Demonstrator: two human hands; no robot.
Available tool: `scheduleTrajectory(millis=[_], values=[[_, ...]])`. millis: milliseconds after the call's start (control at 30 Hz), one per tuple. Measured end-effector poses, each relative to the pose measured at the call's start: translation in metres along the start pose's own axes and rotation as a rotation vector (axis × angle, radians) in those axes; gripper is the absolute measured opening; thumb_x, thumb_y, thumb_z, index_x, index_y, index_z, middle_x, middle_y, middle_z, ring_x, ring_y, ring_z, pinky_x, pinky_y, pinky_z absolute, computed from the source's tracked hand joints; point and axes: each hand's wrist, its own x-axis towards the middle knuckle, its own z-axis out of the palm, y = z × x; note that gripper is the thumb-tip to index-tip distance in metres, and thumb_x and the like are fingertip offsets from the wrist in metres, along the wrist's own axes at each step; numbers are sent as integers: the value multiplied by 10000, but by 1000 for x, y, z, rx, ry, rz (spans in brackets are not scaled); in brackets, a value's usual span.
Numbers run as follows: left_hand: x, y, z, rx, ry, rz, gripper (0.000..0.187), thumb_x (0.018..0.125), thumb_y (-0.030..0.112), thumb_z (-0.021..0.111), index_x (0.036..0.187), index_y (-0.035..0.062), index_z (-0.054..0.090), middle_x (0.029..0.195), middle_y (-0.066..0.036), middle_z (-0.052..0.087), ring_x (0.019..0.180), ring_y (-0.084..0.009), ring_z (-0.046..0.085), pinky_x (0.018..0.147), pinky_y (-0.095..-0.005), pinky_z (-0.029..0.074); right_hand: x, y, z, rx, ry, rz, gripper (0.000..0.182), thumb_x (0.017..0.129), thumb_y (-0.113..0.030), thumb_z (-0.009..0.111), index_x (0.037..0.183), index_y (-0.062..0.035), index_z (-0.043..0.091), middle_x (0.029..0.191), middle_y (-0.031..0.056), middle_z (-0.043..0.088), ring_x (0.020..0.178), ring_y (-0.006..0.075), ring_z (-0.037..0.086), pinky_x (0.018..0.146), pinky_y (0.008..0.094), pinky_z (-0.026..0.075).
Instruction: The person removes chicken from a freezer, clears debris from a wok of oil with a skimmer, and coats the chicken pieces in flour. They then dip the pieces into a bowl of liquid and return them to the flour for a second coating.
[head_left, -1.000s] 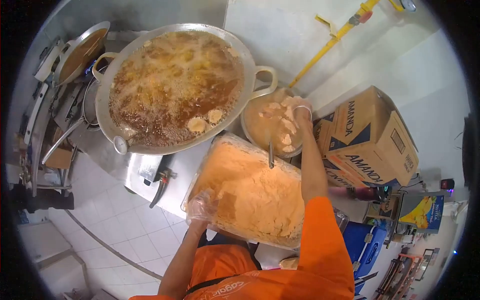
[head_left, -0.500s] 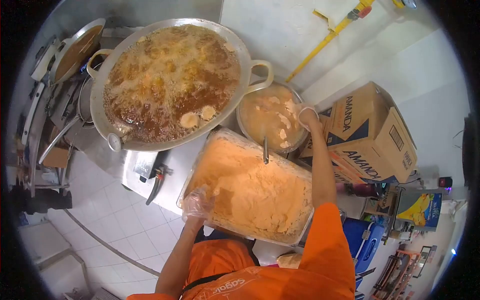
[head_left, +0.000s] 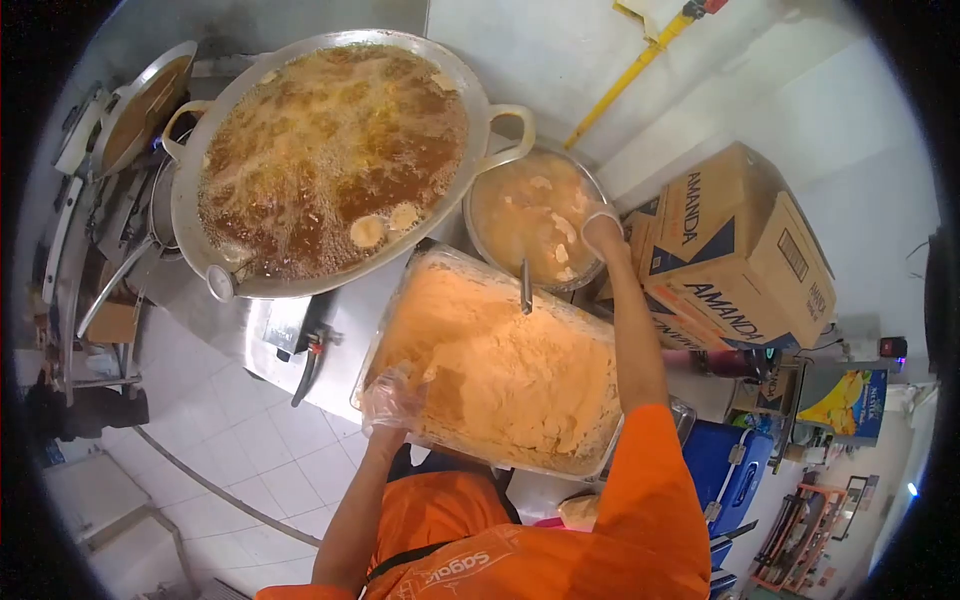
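Note:
My left hand (head_left: 393,398), in a clear plastic glove, is at the left end of a clear tub (head_left: 500,462) and touches the orange flour (head_left: 500,345) in it. Its fingers are blurred by the glove and the flour. Over the right rim of a round metal bowl (head_left: 477,238) reaches my right hand (head_left: 602,232), also gloved, its fingers hidden. Pale raw pieces (head_left: 563,228) lie in the bowl's cloudy liquid. A metal utensil handle (head_left: 526,288) sticks out over the bowl's near rim.
A large two-handled pan (head_left: 340,292) of bubbling oil stands at the upper left, with a thermometer (head_left: 220,283) on its rim. Cardboard boxes (head_left: 735,255) stand right of the bowl. A strainer (head_left: 160,215) hangs at left, and a blue cooler (head_left: 730,470) stands at lower right.
The whole view has shifted slightly. My right hand stays at the bowl's right side and seems a little lower in it. My left hand remains in the flour.

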Motion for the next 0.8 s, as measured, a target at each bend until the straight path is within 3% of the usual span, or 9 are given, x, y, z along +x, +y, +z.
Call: scheduleTrajectory(millis=[100,167,267,400,467,533,600,733,800], values=[[2,-2,-5,8,-51,-18,429,821,493,678,943,82,689,934,-158,697,870,-316,680,720,-433,543,-7,-3,15,132,-121,25,167,811,-108,598,884,-3,705,953,212,688,904,373,663,791,451,524],[2,0,-10,-26,-58,27,433,827,495,669,959,83,684,928,-153,699,835,-324,682,709,-444,545,-24,-36,-28,220,-89,-180,213,838,-185,610,899,0,697,935,215,687,933,380,653,797,439,520],[-1,-10,11,-30,88,90,420,823,492,672,942,89,682,894,-147,695,772,-333,681,665,-442,544,-30,-10,31,46,-224,29,301,835,-220,621,1066,-35,675,995,240,668,916,403,627,812,454,503],[-1,-6,-5,1,105,95,393,822,482,674,934,105,680,863,-138,687,741,-332,677,623,-436,542,-55,-33,-24,119,-357,28,319,833,-256,615,1034,-14,664,996,253,654,920,402,625,819,454,496],[0,-3,-7,-90,-38,32,456,873,501,604,1019,74,665,959,-149,687,857,-330,670,740,-447,535,-68,-35,-21,181,-241,-88,352,860,-267,631,1081,6,654,1040,280,635,996,414,623,886,478,487],[0,-5,-2,-28,-102,64,409,888,482,592,1022,102,661,928,-142,686,835,-330,667,723,-450,537,-66,-43,-21,-19,-423,-106,386,862,-288,637,1112,6,636,1117,274,613,1061,417,596,896,476,487],[1,1,-5,43,-97,-33,330,884,426,603,1015,125,644,930,-113,669,838,-310,659,695,-442,538,-70,-36,-12,93,-451,58,389,835,-275,661,1099,9,629,1158,252,598,1091,413,578,899,463,490],[-2,4,-25,104,-95,198,267,868,336,617,1069,162,630,971,-86,645,862,-280,653,673,-426,540,-67,-20,9,-118,-116,-151,208,815,-180,619,864,18,657,893,248,647,875,385,633,772,484,494],[-2,-4,-12,52,-52,176,281,841,262,629,1112,191,615,1011,-74,623,869,-265,648,657,-412,538,-80,-32,-16,71,-211,-95,185,814,-160,613,851,15,659,861,247,648,846,389,641,749,482,502]])
